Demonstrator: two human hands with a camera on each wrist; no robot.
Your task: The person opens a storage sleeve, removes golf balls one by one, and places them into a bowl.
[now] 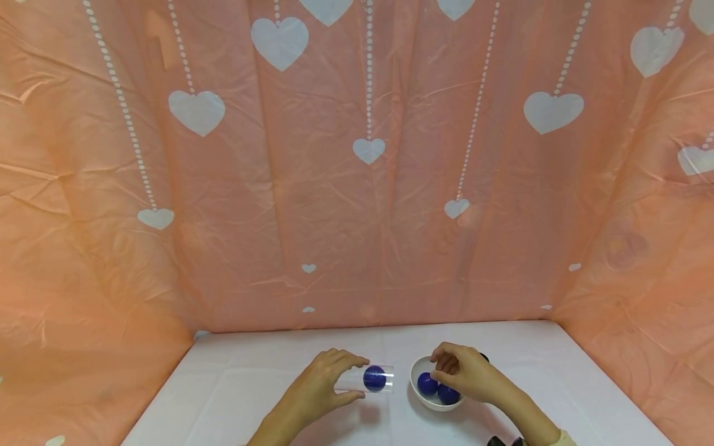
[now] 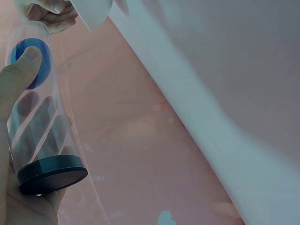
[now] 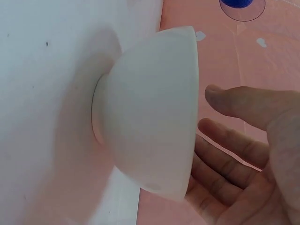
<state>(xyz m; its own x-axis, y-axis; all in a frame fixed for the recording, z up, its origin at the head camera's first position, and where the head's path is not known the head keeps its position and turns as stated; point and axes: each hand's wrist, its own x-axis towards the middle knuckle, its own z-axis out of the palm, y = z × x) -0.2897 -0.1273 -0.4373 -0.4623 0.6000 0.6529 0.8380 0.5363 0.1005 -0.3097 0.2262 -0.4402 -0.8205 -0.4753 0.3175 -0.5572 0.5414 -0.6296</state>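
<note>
My left hand grips a clear tube above the table, holding it roughly level in the head view. Inside the tube, near its right end, sits a blue ball. In the left wrist view a black cap closes the other end, and the thumb lies across the tube over the ball. A white bowl stands to the right with two blue balls visible, one left and one right. Over the bowl, my right hand has loosely bent fingers, thumb apart, nothing seen between them.
A white cloth covers the table. Peach curtains with white hearts enclose the back and sides. A small black thing shows behind the right hand, partly hidden. More dark objects are cut off at the bottom edge.
</note>
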